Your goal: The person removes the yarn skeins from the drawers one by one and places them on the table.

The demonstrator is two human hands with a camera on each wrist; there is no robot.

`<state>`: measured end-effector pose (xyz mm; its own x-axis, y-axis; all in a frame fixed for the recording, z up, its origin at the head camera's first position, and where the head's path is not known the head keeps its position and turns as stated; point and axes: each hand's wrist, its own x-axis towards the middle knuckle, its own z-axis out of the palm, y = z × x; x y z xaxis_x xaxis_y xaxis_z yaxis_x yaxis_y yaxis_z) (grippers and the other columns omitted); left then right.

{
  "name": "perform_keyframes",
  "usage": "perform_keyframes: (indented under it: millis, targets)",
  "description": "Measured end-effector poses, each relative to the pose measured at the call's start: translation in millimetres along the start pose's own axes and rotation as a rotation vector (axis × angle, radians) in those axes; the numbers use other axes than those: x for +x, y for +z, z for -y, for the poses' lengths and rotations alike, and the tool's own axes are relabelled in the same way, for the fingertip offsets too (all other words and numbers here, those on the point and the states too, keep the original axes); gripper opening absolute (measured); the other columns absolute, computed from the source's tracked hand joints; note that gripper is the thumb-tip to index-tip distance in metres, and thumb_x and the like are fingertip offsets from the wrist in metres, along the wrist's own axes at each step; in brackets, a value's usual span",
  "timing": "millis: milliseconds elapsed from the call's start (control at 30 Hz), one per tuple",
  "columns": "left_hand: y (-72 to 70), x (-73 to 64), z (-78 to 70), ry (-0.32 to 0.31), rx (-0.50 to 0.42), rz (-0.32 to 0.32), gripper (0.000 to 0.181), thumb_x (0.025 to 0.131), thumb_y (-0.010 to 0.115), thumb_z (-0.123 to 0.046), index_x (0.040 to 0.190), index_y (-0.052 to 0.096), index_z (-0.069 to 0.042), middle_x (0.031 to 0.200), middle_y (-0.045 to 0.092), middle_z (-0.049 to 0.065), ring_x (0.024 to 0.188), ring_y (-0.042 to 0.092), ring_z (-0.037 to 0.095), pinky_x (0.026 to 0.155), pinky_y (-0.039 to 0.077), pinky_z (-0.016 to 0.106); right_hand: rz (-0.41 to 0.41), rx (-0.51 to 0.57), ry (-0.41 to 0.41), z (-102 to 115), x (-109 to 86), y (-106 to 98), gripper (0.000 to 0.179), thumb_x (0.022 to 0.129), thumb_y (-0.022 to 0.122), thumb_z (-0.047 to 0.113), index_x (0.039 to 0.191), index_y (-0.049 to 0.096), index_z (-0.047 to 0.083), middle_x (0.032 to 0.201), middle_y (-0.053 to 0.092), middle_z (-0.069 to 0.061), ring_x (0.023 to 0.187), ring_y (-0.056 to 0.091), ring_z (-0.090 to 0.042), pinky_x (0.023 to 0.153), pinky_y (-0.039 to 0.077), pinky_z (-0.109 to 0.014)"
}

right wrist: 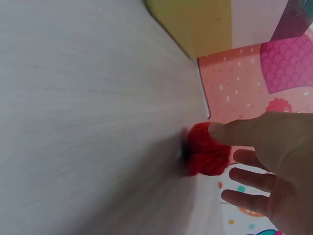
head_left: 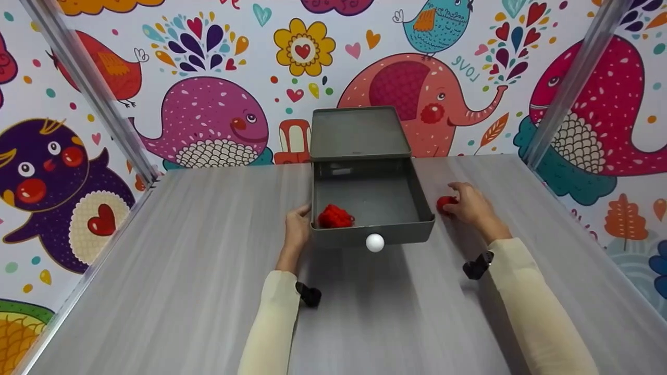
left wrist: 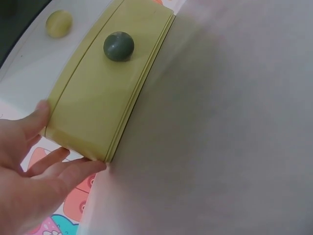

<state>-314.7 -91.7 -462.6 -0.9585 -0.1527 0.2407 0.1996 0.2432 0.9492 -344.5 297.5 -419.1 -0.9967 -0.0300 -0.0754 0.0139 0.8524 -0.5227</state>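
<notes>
A dark grey box (head_left: 359, 133) has its drawer (head_left: 372, 234) pulled out, with a round white knob (head_left: 374, 242) on the front. Inside, at the front left, lies a red yarn-like bundle (head_left: 335, 216). My left hand (head_left: 297, 229) holds the drawer's left side near the front; in the left wrist view the thumb is at one edge, the fingertips at the other. Right of the box, my right hand (head_left: 473, 209) is at a second red fuzzy ball (right wrist: 208, 151). Its thumb touches the ball while the other fingers spread beside it.
The wood-look table (head_left: 219, 260) stretches around the box. Patterned wall panels (head_left: 208, 120) with cartoon animals stand behind and at both sides, with metal posts (head_left: 573, 78) at the corners. The box is close to the back wall.
</notes>
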Motion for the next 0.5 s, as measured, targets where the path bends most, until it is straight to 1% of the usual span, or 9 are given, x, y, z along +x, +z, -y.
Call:
perform_keyframes:
  millis: [100,233,333,500]
  targets:
    - [0.2,1.1,1.1,0.000,0.025,-0.003,0.036,0.092,0.046,0.007,0.124,0.061,0.015,0.126,0.061,0.032,0.127,0.056,0.039,0.106,0.048,0.045,-0.011,-0.003,-0.011,9,-2.1,-8,0.065,0.096,0.066,0.015,0.152,0.035,0.001,0.155,0.034,-0.029,0.131,0.043,-0.046,0.110,0.042,-0.059]
    - [-0.5,3.0,3.3,0.004,0.036,-0.003,0.035,0.092,0.047,0.008,0.123,0.061,0.015,0.125,0.061,0.032,0.126,0.057,0.040,0.107,0.047,0.047,-0.047,-0.002,-0.054,26,-7.1,-21,0.069,0.094,0.068,0.017,0.153,0.036,0.003,0.158,0.032,-0.027,0.140,0.037,-0.047,0.111,0.039,-0.062]
    - [-1.7,4.1,4.0,0.011,0.030,0.003,0.034,0.092,0.049,0.007,0.123,0.062,0.014,0.125,0.062,0.031,0.125,0.058,0.039,0.107,0.047,0.047,-0.101,-0.014,-0.116,42,-12.2,-31,0.069,0.092,0.070,0.018,0.152,0.038,0.005,0.156,0.035,-0.025,0.141,0.037,-0.046,0.111,0.038,-0.063]
    - [-3.6,3.9,3.4,-0.008,0.013,0.024,0.034,0.094,0.050,0.004,0.124,0.061,0.014,0.128,0.060,0.031,0.128,0.056,0.038,0.110,0.044,0.047,-0.211,-0.033,-0.240,72,-25.0,-43,0.066,0.090,0.073,0.015,0.149,0.044,0.011,0.149,0.044,-0.022,0.136,0.043,-0.042,0.109,0.042,-0.062]
